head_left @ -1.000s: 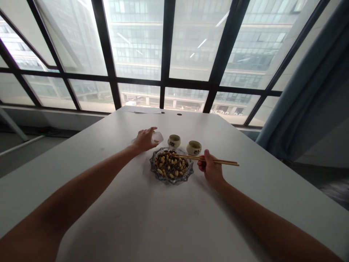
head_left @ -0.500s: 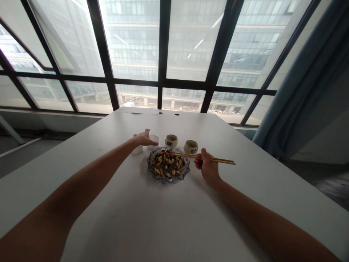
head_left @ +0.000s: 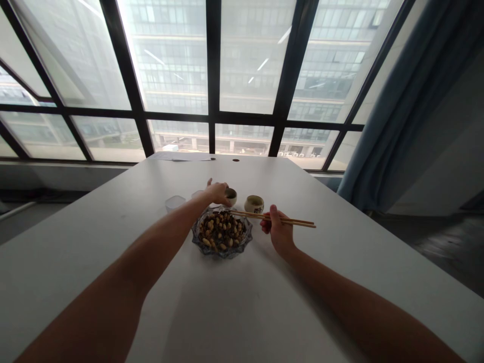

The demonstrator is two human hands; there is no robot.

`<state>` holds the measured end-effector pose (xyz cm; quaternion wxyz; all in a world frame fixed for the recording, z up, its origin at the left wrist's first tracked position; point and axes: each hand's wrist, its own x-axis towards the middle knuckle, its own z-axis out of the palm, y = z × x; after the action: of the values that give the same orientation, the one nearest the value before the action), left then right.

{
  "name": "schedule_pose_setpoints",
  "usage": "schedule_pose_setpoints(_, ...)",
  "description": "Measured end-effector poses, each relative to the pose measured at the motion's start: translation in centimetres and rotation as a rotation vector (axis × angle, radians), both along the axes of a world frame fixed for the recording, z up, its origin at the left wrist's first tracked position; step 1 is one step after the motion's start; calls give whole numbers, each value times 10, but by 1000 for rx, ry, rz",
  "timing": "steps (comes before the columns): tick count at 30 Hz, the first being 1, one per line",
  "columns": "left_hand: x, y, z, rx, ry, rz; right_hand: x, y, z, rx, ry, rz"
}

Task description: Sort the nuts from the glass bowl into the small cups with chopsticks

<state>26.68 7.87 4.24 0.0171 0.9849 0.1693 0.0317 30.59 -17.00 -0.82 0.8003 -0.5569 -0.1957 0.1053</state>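
Observation:
My left hand (head_left: pixel 218 193) reaches over the back of the glass bowl and has its fingers around the left side of a small beige ceramic cup (head_left: pixel 232 196). The hand covers much of that cup. My right hand (head_left: pixel 279 229) holds a pair of wooden chopsticks (head_left: pixel 298 222) roughly level, their tips over the bowl's back rim. The scalloped glass bowl (head_left: pixel 195 235) contains a mix of peanuts (head_left: pixel 223 230) and dark bits. A second beige cup (head_left: pixel 254 203) with dark lettering stands upright just beyond the chopsticks.
Left of the bowl stands a clear plastic cup (head_left: pixel 174 203), with another clear cup (head_left: pixel 196 194) partly behind my left wrist. Paper sheets (head_left: pixel 181 157) lie at the far end of the white table (head_left: pixel 219 307). A blue curtain (head_left: pixel 381 126) hangs at right.
My left hand has moved right, from the clear plastic cup to the left ceramic cup. My right hand keeps the chopsticks over the bowl. The whole view has shifted slightly.

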Motion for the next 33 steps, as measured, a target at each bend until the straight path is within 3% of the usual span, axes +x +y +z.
schedule_pose_setpoints(5, -17, -3, 3, 234, -216, -269, 5, 0, 5, 22, -44, -45)
schedule_pose_setpoints(13, -29, -13, 15, 178, -301, -313, 3, -2, 19, 34, -342, -105)
schedule_pose_setpoints(19, -26, -18, 15, 168, -313, -349, 10, 6, 16, -54, -551, -17)
schedule_pose_setpoints(25, -20, -15, 10, 154, -265, -181, 7, 0, 33, -22, -517, -102)
schedule_pose_setpoints(33, -19, -7, 2, 58, -113, 59, -13, -5, 45, -247, -659, 148)
